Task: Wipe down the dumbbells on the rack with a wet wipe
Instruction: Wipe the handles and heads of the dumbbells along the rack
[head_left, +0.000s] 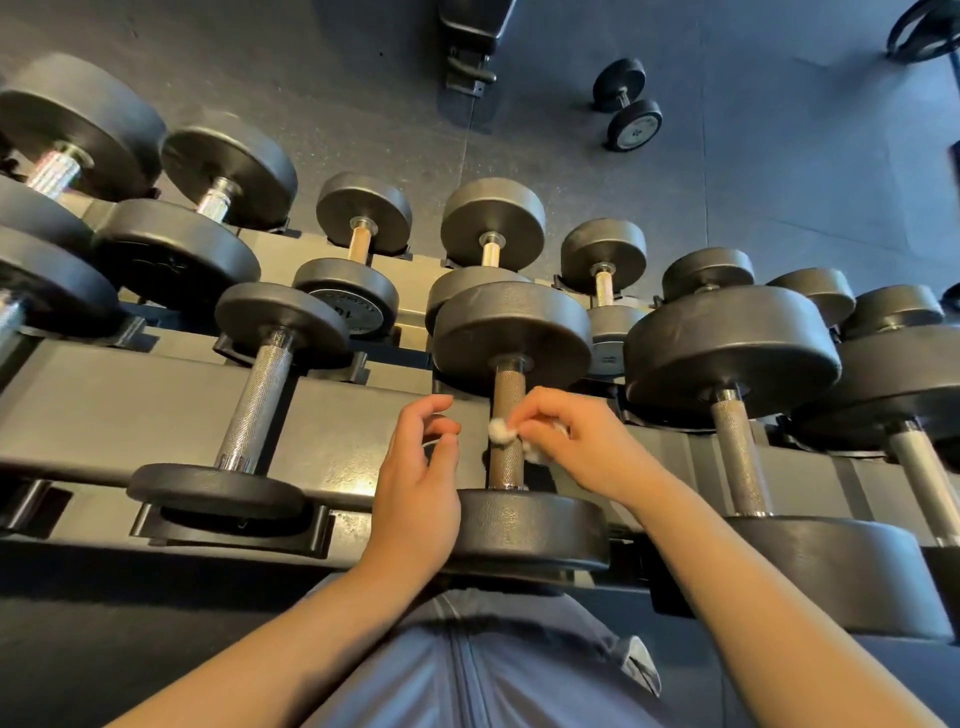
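A grey two-tier rack (130, 405) carries several black dumbbells with knurled metal handles. The middle dumbbell (511, 332) of the near tier lies straight in front of me. My right hand (576, 441) pinches a crumpled white wet wipe (503, 430) and holds it against that dumbbell's handle (508, 462). My left hand (418, 478) hovers just left of the handle with loosely curled fingers and holds nothing. Its palm is close to the dumbbell's near weight head (530, 535).
Neighbouring dumbbells lie close on both sides: one at the left (260, 395), a bigger one at the right (737, 431). Beyond the rack a loose dumbbell (627, 104) lies on the dark rubber floor beside a bench base (470, 47).
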